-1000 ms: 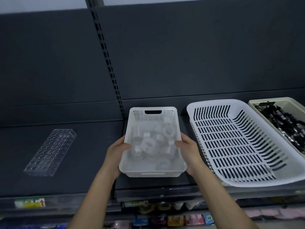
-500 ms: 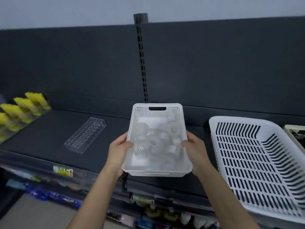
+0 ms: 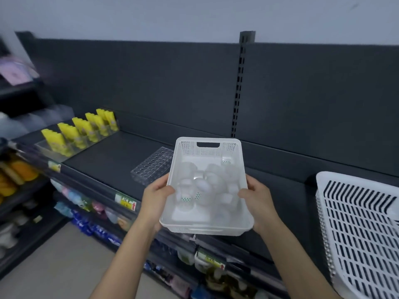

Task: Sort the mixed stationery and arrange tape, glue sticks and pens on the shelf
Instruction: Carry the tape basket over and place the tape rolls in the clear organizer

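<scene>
**Bin of tape held over the shelf's front edge**

Both hands gripped a small white bin [image 3: 190, 148] by its long sides. It sat above the front edge of the dark shelf [image 3: 108, 160], and whether it rested on the shelf or hung clear could not be told. The left hand [image 3: 156, 199] had its thumb hooked over the left rim, and the right hand [image 3: 258, 201] had its thumb over the right rim. The fingers of both were hidden under the bin.

Inside lay a heap of clear tape rolls [image 3: 207, 186]. They were blurred together, so no count was possible, though green-dotted cores showed on a few.

The bin's far left corner covered the near end of a clear holed rack [image 3: 151, 169] lying on the shelf. Toward the shelf's left end, yellow packs [image 3: 79, 132] stood in rows in a clear tray, and everything beyond them was smeared by motion. A large slotted white basket [image 3: 336, 176] sat at the shelf's right end, cut off by the frame.

A slotted upright [image 3: 238, 87] ran up the back panel behind the bin. A price label [image 3: 126, 201] on the shelf's front lip showed beside the left wrist. The goods on the lower shelves were too blurred to identify.
</scene>
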The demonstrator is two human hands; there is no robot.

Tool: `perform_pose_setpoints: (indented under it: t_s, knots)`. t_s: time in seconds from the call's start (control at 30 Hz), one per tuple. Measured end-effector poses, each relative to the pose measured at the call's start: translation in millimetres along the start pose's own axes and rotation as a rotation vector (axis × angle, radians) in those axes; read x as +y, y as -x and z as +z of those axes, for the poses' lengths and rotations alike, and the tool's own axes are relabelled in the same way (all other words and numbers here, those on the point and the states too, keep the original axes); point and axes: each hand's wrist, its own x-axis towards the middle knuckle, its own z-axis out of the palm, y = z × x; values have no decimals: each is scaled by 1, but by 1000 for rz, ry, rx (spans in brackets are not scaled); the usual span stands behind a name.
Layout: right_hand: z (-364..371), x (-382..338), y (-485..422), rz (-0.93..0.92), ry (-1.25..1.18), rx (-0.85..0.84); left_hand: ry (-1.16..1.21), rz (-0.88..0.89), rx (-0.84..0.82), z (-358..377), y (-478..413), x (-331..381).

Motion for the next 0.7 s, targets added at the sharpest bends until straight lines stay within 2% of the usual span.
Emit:
perform_pose_setpoints:
  t_s: [0.2,0.7]
  knots:
    - [66,0,7,-21,11,-31,2,26,60,-64,2,18]
    - [278,25,37,-28,32,-155,13,81,179,-279,7,53]
